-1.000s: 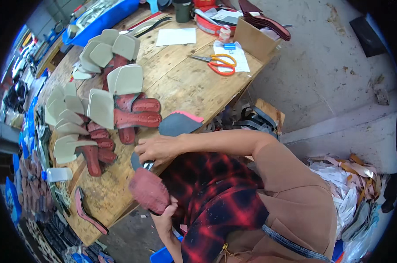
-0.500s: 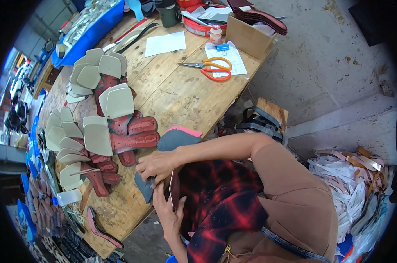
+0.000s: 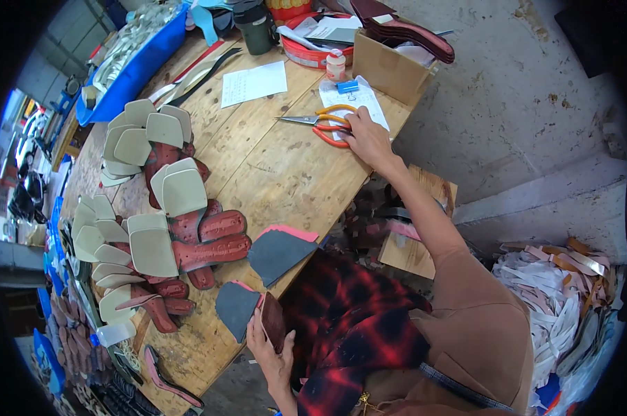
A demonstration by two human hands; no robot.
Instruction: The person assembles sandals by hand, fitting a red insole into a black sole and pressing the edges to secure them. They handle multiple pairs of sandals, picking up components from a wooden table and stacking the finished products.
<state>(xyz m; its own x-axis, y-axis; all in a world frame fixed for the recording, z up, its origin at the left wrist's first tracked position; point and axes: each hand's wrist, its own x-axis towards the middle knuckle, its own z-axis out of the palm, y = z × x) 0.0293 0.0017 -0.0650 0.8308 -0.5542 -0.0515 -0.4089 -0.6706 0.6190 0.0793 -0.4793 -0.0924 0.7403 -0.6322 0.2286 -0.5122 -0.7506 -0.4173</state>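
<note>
My left hand [image 3: 272, 353] grips a dark red shoe-sole-shaped piece [image 3: 273, 322] at the table's near edge, its fingers along one side and the thumb on the other. Farther off, my right hand [image 3: 369, 142] has its fingers closed on the orange handles of a pair of scissors [image 3: 320, 123]. The scissors lie partly over a written sheet [image 3: 372, 104], blades pointing left. Beside my left hand are dark grey curved pieces [image 3: 236, 308] with pink edges; a larger grey stack [image 3: 280, 256] lies just beyond.
Dark red sole pieces [image 3: 213, 249] with pale heel sections [image 3: 151, 243] cover the left of the wooden table [image 3: 258, 180]. A clear bottle [image 3: 114, 334] lies near them. At the back stand a blue bin [image 3: 130, 73], a dark cup [image 3: 252, 31] and a cardboard box [image 3: 393, 66].
My right hand has left the dark red piece, reached away to the far right and closed on the scissors' handles. My left hand keeps hold of the piece. The view has shifted slightly.
</note>
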